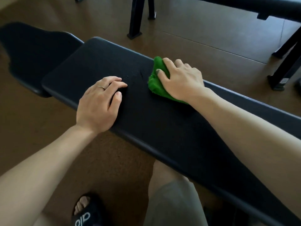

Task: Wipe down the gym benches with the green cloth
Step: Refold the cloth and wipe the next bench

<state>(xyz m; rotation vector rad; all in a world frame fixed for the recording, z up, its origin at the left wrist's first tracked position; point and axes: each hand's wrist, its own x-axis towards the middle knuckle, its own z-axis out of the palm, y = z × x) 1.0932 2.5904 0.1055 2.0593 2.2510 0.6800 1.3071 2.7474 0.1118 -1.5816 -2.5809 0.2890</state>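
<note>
Fingers [167,62] of the right hand [180,79] curl over a bunched green cloth [156,85], thumb tucked into the folds on the near side, gripping it & pressing it down on the bench pad [154,128]. Cloth sits toward the far edge of the pad, roughly mid-length in view, part of it hidden under the palm & wrist.

Left hand [99,101] lies palm-down on the same pad, nr the near edge, fingers gently bent w/ tips touching the surface, thumb alongside; holds nothing. A thin ring [101,86] shows on one finger. The 2 hands are apart, bare black pad between them, w/ a few small droplets or specks [132,75] on that stretch; too small to say which.

Pad is long, black, runs from upper left to lower right. Just beyond its left end a second black pad [32,56] sits lower, w/ a narrow gap between the two.

Floor [203,38] is brown. Black frame legs [136,17] stand on it beyond the bench; more black legs [286,62] at the right edge, a dark bar [260,8] across the top right.

Below: person's knee in grey-beige shorts [172,201] against the pad's near side, & a foot in a black slide sandal [84,211] on the floor.
</note>
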